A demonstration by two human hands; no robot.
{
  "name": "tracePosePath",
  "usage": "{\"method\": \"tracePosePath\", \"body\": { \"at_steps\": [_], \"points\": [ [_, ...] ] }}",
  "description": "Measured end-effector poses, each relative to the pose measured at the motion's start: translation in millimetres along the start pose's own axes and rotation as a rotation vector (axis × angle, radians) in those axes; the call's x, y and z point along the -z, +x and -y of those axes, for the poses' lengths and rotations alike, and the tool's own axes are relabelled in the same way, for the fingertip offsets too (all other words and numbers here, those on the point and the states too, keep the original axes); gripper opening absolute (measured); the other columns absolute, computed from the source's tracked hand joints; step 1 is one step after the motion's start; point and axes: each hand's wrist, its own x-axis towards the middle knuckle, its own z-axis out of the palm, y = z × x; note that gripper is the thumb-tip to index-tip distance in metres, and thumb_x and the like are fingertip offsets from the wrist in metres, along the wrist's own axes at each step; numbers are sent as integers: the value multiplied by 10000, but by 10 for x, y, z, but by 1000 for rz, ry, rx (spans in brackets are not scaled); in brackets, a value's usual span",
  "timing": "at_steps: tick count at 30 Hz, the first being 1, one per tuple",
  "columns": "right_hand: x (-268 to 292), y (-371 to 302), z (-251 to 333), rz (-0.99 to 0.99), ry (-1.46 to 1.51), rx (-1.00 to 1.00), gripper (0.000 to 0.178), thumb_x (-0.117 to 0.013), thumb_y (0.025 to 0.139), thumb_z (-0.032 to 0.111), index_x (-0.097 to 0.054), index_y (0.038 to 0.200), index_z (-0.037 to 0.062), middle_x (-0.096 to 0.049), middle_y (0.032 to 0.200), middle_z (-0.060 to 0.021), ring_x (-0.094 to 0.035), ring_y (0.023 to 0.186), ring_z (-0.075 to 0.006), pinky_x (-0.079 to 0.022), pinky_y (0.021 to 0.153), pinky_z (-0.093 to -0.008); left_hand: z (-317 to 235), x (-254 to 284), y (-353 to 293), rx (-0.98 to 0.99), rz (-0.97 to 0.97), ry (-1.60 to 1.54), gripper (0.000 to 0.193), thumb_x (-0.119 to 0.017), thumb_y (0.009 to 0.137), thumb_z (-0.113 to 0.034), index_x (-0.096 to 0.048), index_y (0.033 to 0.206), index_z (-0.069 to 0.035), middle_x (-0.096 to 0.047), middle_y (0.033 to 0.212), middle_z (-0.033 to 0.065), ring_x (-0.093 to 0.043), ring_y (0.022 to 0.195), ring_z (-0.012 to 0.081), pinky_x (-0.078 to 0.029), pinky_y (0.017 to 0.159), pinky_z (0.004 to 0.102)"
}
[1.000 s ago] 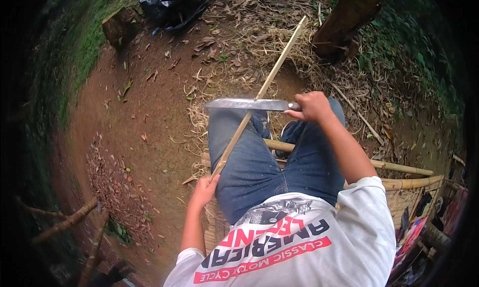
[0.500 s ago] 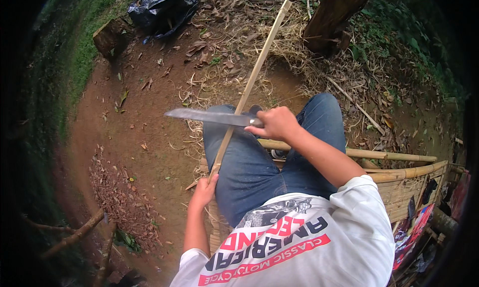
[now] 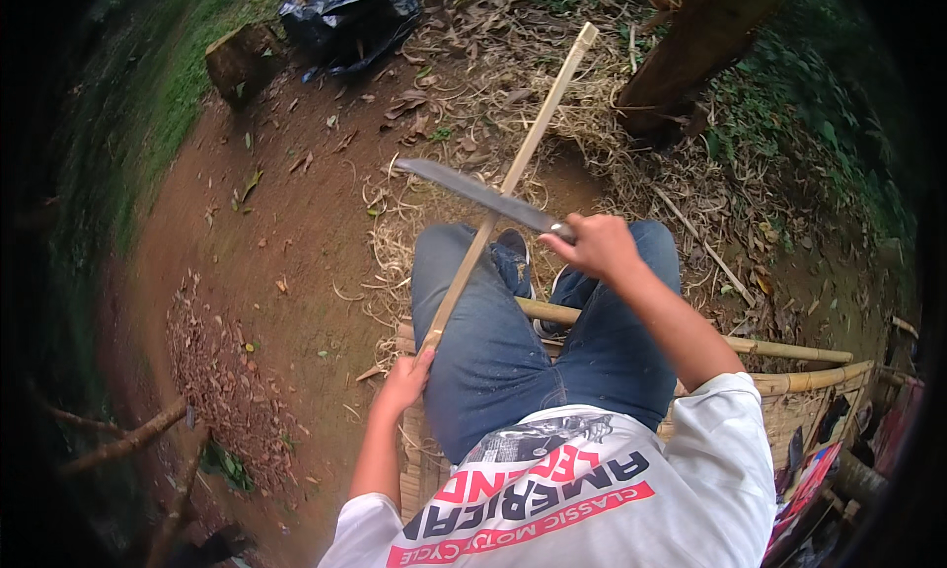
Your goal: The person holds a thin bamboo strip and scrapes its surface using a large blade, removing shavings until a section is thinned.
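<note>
My left hand (image 3: 406, 378) is closed round the near end of a long, pale bamboo strip (image 3: 464, 274), beside my left thigh. The strip slants up and away to the right, past my left knee. In my right hand (image 3: 598, 246) is the handle of a machete (image 3: 477, 189), gripped above the gap between my knees. Its long grey blade points left and a little away from me, lying across the strip around the middle of its length. Whether the edge bites into the strip cannot be made out.
I sit on a bamboo bench (image 3: 799, 402). Pale shavings (image 3: 395, 234) litter the brown soil by my left knee. A tree trunk (image 3: 691, 65) rises at the far right; a stump (image 3: 242, 67) and a black plastic sheet (image 3: 350, 23) lie far left. Branches (image 3: 128, 438) stick out at the near left.
The machete has slid along the strip away from me, and its blade has tilted so the tip points farther out. My right hand has moved right. My left hand keeps its hold.
</note>
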Motion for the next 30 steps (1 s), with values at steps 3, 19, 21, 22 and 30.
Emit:
{"method": "tracePosePath", "body": {
  "at_steps": [3,19,21,22,30],
  "points": [
    [-7,-3,423,167,79,48,687,-505,848,717,-684,728,64,-653,613,-157,-674,602,-343,-548,577,-449,-46,10,-22,-38,-30,65,620,-516,990,-476,-515,596,2,-442,520,10,-395,513,110,-350,490,329],
    [108,180,-97,-68,-122,52,652,-533,854,696,-668,689,79,-645,587,-141,-671,554,-301,-547,534,-417,-258,37,-74,-119,-50,149,632,-530,975,-495,-642,776,94,-597,594,185,-587,584,219,-482,619,393],
    [113,139,181,-17,-57,80,633,-543,856,682,-672,707,80,-648,593,-141,-672,559,-307,-548,536,-422,-199,83,-64,-73,-35,167,649,-529,971,-513,-646,772,93,-602,594,181,-589,588,210,-483,620,392],
    [111,107,320,11,-48,113,638,-541,854,684,-668,706,76,-647,594,-144,-671,557,-313,-548,537,-425,-217,94,-48,-49,-18,182,653,-530,965,-531,-654,772,81,-610,599,172,-587,587,210,-484,618,391],
    [128,235,471,90,-96,268,643,-555,826,705,-649,678,86,-654,602,-126,-669,553,-305,-534,531,-422,-8,97,-234,-154,-127,96,614,-547,970,-490,-614,704,59,-507,532,91,-461,556,124,-434,547,366]
  ]
}}
